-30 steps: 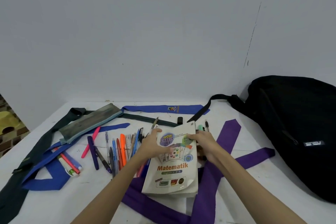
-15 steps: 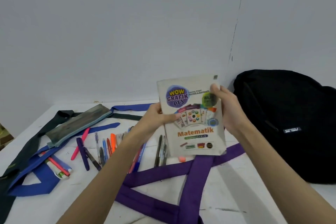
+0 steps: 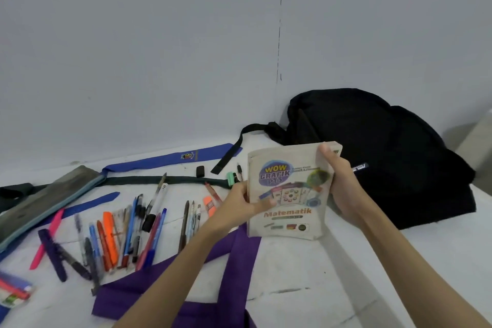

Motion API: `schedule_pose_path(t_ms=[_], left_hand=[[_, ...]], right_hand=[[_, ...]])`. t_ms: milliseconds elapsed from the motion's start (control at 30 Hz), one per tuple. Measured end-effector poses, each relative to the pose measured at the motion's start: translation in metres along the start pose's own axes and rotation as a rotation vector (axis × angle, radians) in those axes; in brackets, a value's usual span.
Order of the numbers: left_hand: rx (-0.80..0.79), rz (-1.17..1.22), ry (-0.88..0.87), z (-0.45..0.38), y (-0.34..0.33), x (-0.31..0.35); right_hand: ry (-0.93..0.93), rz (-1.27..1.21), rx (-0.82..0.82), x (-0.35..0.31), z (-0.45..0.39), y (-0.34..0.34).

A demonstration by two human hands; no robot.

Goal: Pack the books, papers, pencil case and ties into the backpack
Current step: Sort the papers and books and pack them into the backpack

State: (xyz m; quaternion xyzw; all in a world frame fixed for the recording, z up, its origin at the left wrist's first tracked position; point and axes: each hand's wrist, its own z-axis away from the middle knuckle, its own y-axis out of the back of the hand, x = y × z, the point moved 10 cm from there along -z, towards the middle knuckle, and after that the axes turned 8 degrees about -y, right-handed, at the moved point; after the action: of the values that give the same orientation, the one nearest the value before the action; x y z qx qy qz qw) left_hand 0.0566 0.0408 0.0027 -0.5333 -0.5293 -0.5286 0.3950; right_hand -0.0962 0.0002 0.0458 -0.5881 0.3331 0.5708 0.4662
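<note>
I hold a cream "Matematik" book upright above the white surface with both hands. My left hand grips its left edge, thumb on the cover. My right hand clasps its right edge near the top. The black backpack lies just behind and right of the book, against the wall, closed as far as I can see. A grey pencil case lies at the far left. A purple tie crosses under my arms. A blue tie and a dark green tie lie near the wall.
Several loose pens, markers and highlighters are spread on the white surface left of the book. A small packet of pens sits at the lower left. The grey wall stands close behind everything.
I lifted the book off the surface with both hands and carried it to the right, toward the backpack. The view has swung right as well.
</note>
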Motion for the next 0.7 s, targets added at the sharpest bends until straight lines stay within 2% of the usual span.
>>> schedule_pose_path(t_ms=[67, 167, 267, 333, 400, 467, 533, 567, 600, 700], left_hand=[[-0.012, -0.002, 0.030, 0.004, -0.005, -0.011], [0.078, -0.010, 0.023, 0.003, -0.002, -0.013], [0.103, -0.120, 0.006, -0.005, 0.001, 0.004], [0.073, -0.309, -0.007, -0.013, -0.002, 0.025], [0.035, -0.628, -0.074, -0.023, -0.008, 0.057], [-0.004, -0.900, -0.171, -0.034, -0.025, 0.092], [-0.005, -1.029, -0.266, -0.045, -0.043, 0.123], [0.005, -1.058, -0.307, -0.052, -0.051, 0.135], [0.026, -1.038, -0.333, -0.060, -0.059, 0.144], [0.199, -0.759, -0.465, -0.087, -0.077, 0.164]], right_hand=[[0.032, 0.053, 0.009, -0.007, 0.001, 0.004], [0.171, 0.212, 0.058, -0.036, 0.003, 0.015], [0.308, 0.534, 0.193, -0.074, 0.003, 0.028], [0.369, 0.770, 0.270, -0.097, 0.004, 0.037], [0.304, 0.906, 0.173, -0.105, 0.003, 0.039], [0.121, 0.988, -0.067, -0.091, 0.003, 0.039], [0.029, 0.952, -0.248, -0.077, 0.012, 0.042], [0.048, 0.882, -0.263, -0.079, 0.016, 0.048], [0.077, 0.802, -0.241, -0.086, 0.020, 0.059], [0.133, 0.596, -0.117, -0.109, 0.021, 0.108]])
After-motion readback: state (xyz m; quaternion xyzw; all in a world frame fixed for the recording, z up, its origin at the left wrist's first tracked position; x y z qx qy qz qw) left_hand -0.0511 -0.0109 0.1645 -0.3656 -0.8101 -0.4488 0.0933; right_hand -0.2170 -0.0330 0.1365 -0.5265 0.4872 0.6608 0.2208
